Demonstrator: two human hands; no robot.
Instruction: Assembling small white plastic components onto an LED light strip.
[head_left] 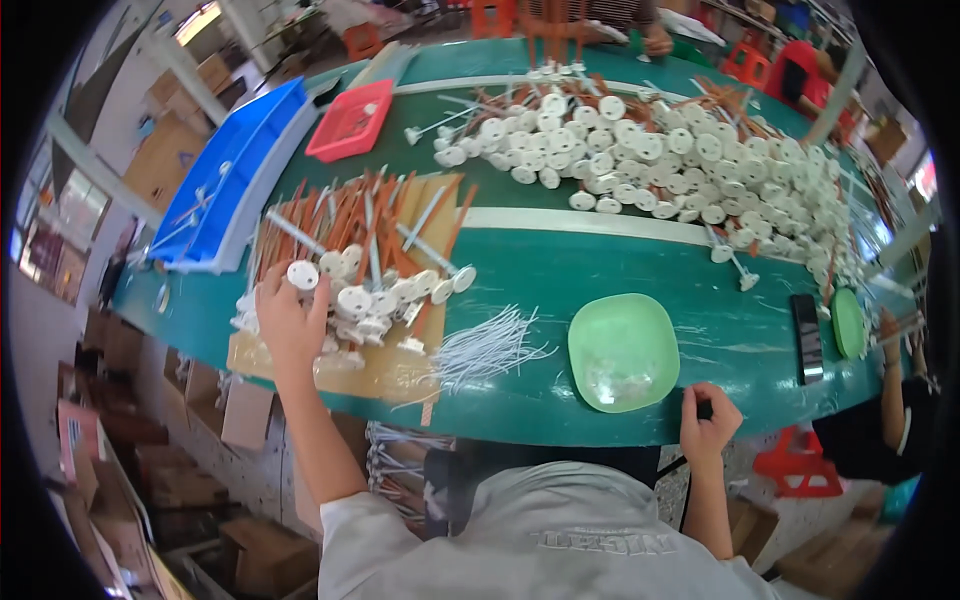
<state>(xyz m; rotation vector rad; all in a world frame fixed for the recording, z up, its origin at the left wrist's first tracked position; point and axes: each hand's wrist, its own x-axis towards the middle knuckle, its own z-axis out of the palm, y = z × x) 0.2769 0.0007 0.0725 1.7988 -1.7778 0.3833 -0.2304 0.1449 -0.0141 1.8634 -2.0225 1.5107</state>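
My left hand (293, 318) is at the near left of the table, its thumb and fingers closed around a white round disc (302, 275), the end of a disc-headed rod. Beneath and beside it lies a pile of similar disc-headed rods (375, 300), with orange-brown and pale grey stems, on a tan cardboard sheet (395, 385). My right hand (710, 418) is curled at the table's front edge, thumb against fingers; whatever it might hold is hidden. Just left of it sits a light green square plate (624, 354). A bundle of thin white strips (490, 350) lies between plate and pile.
A large heap of disc-headed rods (650, 150) covers the far right. Behind the left pile stand a blue tray (215, 200) and a red basket (350, 120). A black phone-like slab (806, 338) and another green plate (848, 323) lie right. Other people sit around the table.
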